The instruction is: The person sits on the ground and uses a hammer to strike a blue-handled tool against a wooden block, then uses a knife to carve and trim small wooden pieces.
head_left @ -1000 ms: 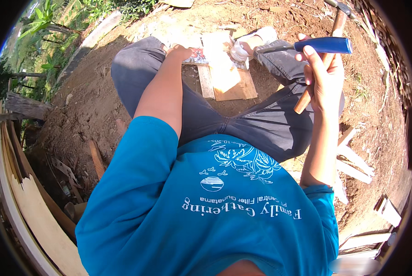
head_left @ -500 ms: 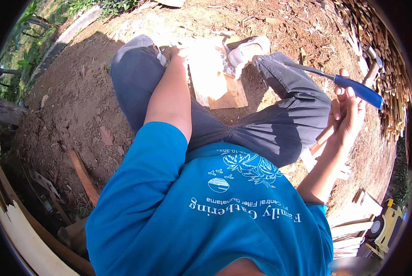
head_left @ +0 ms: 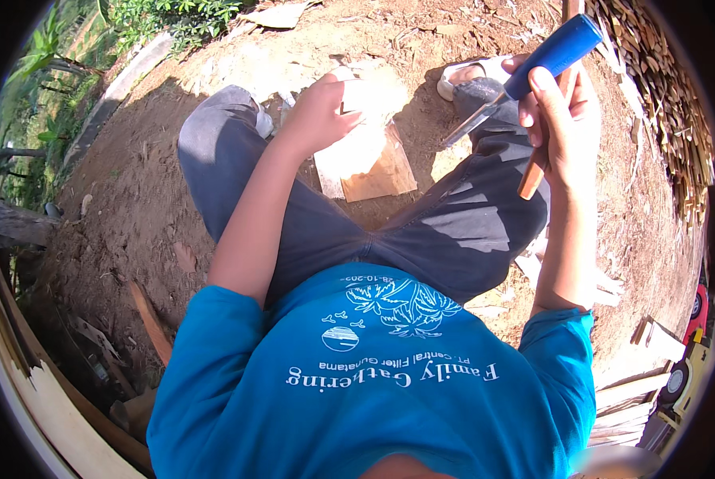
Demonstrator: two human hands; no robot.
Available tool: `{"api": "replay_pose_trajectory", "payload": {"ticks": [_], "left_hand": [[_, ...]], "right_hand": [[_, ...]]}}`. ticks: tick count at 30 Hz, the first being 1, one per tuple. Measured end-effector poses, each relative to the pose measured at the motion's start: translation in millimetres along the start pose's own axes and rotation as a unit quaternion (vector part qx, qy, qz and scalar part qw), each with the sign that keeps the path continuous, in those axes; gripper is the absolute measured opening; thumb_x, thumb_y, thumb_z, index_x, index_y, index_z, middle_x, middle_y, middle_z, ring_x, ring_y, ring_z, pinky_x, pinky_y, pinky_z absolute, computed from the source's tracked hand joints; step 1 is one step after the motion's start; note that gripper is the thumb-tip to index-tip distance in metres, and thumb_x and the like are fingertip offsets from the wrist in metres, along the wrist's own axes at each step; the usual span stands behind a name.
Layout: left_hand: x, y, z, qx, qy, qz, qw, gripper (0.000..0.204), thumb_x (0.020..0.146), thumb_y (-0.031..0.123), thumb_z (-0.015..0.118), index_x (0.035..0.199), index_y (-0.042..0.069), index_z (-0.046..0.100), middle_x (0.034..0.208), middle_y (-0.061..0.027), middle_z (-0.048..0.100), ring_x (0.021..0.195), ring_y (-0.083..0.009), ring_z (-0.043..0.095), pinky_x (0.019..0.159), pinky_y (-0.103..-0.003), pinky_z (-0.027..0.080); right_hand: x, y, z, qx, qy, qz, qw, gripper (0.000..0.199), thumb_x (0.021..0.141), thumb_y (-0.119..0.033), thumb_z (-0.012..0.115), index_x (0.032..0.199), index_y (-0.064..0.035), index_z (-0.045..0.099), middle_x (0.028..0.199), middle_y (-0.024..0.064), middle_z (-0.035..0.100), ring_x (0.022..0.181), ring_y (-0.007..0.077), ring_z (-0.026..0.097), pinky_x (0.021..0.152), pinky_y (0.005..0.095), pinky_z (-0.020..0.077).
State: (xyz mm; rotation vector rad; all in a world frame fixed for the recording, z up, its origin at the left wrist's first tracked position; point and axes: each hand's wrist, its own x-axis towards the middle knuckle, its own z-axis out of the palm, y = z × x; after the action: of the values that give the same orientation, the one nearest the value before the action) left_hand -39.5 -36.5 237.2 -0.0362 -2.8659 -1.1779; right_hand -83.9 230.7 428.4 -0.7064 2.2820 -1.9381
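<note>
While the right hand [head_left: 563, 132] clamps its fingers around a chisel [head_left: 553, 59] and a wooden shaft [head_left: 532, 179], glare hides whether the left hand [head_left: 319, 118] grips anything over the board [head_left: 380, 166]; open soil [head_left: 126, 209] surrounds its straight edges. The chisel is smooth-handled, the board flat.

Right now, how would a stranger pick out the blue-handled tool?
From the teal shirt, follow the right forearm up to the right fingers. The tool there has a bright blue handle and metal shaft, unlike the brown wooden handle held with it.
</note>
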Motion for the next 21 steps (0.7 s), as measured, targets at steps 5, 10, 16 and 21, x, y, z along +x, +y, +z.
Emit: {"api": "replay_pose_trajectory", "payload": {"ticks": [5,10,16,21], "left_hand": [[-23.4,16.2,11.6,-0.135,-0.044,0.090,0.986,0.038,0.087,0.008,0.073,0.125,0.006,0.068,0.114,-0.0110,0.061,0.109,-0.0245,0.061,0.092,-0.037,0.053],[-24.2,22.2,16.7,-0.203,-0.048,0.102,0.973,0.039,0.088,0.002,0.070,0.127,0.005,0.067,0.114,-0.0104,0.066,0.110,-0.0255,0.063,0.099,-0.037,0.049],[-17.8,17.4,22.7,-0.165,-0.022,0.144,0.975,0.039,0.086,0.008,0.072,0.125,0.005,0.067,0.118,-0.0147,0.068,0.113,-0.0318,0.064,0.098,-0.040,0.050],[-21.1,21.5,20.7,-0.159,-0.015,0.152,0.975,0.038,0.086,0.010,0.073,0.124,0.004,0.067,0.118,-0.0153,0.068,0.113,-0.0328,0.064,0.099,-0.041,0.049]], "right_hand": [[24.0,43.9,8.2,0.013,-0.052,0.018,0.998,0.024,0.100,-0.025,0.066,0.108,-0.0024,0.063,0.074,0.0020,0.063,0.052,0.0021,0.047,0.044,0.0158,0.0341],[26.4,40.0,32.4,0.065,-0.028,0.072,0.995,0.026,0.097,-0.025,0.069,0.101,-0.0009,0.060,0.074,0.0043,0.063,0.050,0.0082,0.056,0.044,0.0204,0.0437],[19.8,42.7,31.6,0.053,-0.021,0.123,0.991,0.025,0.096,-0.021,0.068,0.106,-0.0028,0.055,0.078,0.0044,0.061,0.052,0.0083,0.057,0.044,0.0206,0.0432],[22.5,45.0,31.3,0.017,-0.040,0.130,0.991,0.026,0.096,-0.021,0.068,0.107,-0.0029,0.053,0.078,0.0040,0.061,0.053,0.0088,0.057,0.044,0.0210,0.0440]]}}
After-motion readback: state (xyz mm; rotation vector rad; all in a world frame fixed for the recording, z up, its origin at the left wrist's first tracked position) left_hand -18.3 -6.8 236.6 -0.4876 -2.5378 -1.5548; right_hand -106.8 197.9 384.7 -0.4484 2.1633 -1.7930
